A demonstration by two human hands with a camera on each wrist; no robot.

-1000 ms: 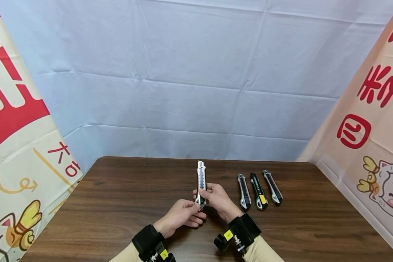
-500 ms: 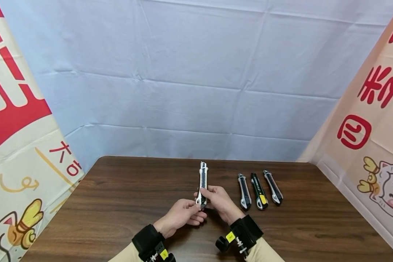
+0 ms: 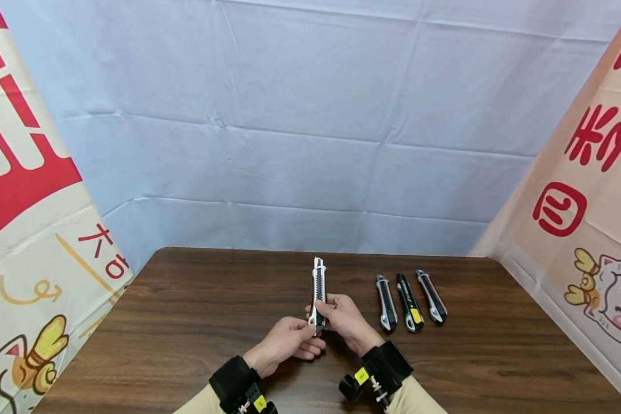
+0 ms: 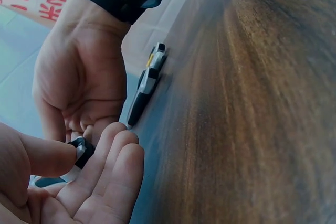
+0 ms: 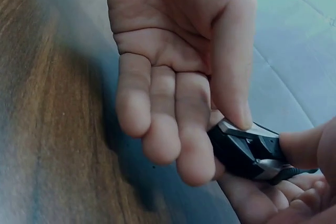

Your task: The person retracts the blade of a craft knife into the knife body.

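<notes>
1. Dark wood-grain counter (image 3: 196,322) stands before a pale blue cloth backdrop (image 3: 310,115), with printed banners (image 3: 26,230) hanging at both sides.
2. At the near middle of the counter, a silver utility knife (image 3: 318,287) is held upright above the surface, its tip pointing away from the person.
3. The left hand (image 3: 287,340) pinches the knife's lower end: in the left wrist view the thumb presses the black butt cap (image 4: 81,149) against the fingers (image 4: 113,171), which lie nearly straight beneath it.
4. The right hand (image 3: 344,315) grips the knife just above that, thumb across the handle's front and fingers curled behind; the right wrist view shows its thumb tip (image 5: 302,148) on the dark end piece, though its fingers are mostly out of frame there.
5. Both wrists wear black straps (image 3: 388,365) with small yellow tags.
6. To the right of the hands, three more utility knives (image 3: 409,302) lie side by side on the counter, apart from the held one; the middle one seems to carry a yellow slider.
</notes>
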